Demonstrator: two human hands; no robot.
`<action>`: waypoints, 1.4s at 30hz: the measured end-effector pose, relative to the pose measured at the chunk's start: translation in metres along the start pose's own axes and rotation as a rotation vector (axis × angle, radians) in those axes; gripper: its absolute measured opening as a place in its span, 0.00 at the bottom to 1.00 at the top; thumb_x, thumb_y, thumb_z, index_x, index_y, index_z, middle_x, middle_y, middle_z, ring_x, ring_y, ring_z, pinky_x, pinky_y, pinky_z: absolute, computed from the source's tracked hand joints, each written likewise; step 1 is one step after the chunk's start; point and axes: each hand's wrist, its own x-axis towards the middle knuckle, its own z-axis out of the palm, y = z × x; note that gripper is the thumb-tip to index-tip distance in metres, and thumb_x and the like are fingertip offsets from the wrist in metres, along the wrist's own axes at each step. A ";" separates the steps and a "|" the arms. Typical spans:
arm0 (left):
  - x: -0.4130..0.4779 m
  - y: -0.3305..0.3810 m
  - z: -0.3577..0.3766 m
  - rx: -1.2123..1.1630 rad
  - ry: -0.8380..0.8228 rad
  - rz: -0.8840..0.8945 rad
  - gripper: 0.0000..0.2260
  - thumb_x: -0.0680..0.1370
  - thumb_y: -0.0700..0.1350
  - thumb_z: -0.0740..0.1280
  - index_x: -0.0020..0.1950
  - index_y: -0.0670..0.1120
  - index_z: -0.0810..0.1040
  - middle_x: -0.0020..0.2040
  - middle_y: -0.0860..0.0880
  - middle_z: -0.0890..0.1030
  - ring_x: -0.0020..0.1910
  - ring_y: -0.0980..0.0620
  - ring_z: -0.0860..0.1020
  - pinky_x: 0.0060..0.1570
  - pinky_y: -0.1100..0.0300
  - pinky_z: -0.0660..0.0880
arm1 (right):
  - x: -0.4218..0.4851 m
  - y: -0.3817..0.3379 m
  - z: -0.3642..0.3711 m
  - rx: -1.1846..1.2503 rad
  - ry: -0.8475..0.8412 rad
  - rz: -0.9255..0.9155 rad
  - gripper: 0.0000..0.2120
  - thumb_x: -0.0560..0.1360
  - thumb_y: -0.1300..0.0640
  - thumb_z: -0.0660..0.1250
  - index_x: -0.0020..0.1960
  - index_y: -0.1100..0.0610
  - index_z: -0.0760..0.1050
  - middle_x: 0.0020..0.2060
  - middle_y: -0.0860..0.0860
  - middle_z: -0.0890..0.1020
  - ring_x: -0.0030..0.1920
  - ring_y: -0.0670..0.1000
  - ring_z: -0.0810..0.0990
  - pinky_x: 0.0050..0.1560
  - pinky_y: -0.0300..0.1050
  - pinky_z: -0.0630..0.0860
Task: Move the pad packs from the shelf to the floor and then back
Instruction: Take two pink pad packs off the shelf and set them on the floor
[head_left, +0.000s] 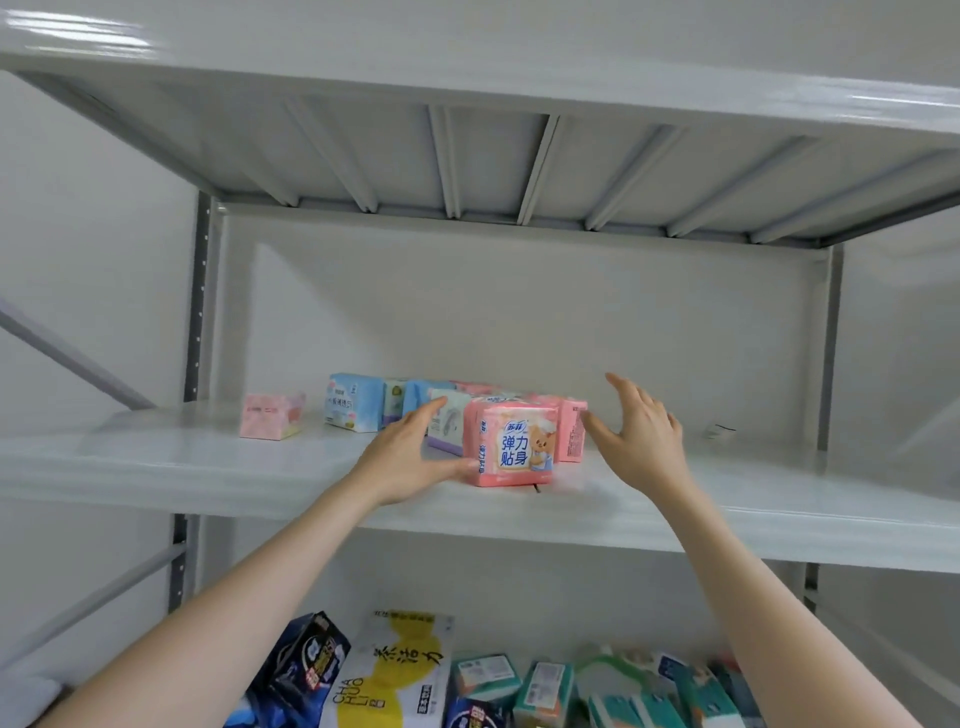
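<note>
White shelf (208, 467), pink pad pack (511, 447) standing, left hand (410, 457) touching it, right hand (641, 431) spread

A white wall (519, 312) stands behind everything. A grey post with small holes (200, 301) goes up on the left side. Down low there are more things: a dark box (306, 660), a big white and yellow bag (395, 675), and some green and white packets (649, 686) packed close together.
</note>
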 end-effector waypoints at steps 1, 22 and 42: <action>0.008 -0.003 0.004 -0.036 -0.019 -0.010 0.48 0.65 0.69 0.72 0.78 0.58 0.54 0.77 0.57 0.61 0.76 0.52 0.60 0.72 0.53 0.62 | 0.009 0.007 0.006 0.011 -0.008 0.005 0.30 0.78 0.43 0.61 0.75 0.52 0.60 0.72 0.50 0.68 0.72 0.54 0.64 0.70 0.57 0.59; 0.062 -0.027 0.023 -0.305 -0.247 -0.009 0.34 0.60 0.62 0.79 0.64 0.63 0.73 0.54 0.53 0.83 0.52 0.57 0.81 0.60 0.53 0.77 | 0.113 0.070 0.100 0.509 -0.313 0.178 0.32 0.70 0.50 0.75 0.70 0.54 0.68 0.62 0.56 0.76 0.59 0.54 0.76 0.53 0.44 0.72; 0.065 -0.015 0.025 -0.514 -0.383 -0.134 0.36 0.59 0.51 0.80 0.65 0.60 0.71 0.59 0.53 0.83 0.57 0.54 0.81 0.63 0.54 0.75 | 0.136 0.081 0.113 0.451 -0.400 0.355 0.50 0.61 0.43 0.80 0.74 0.56 0.60 0.66 0.55 0.73 0.58 0.56 0.77 0.55 0.52 0.76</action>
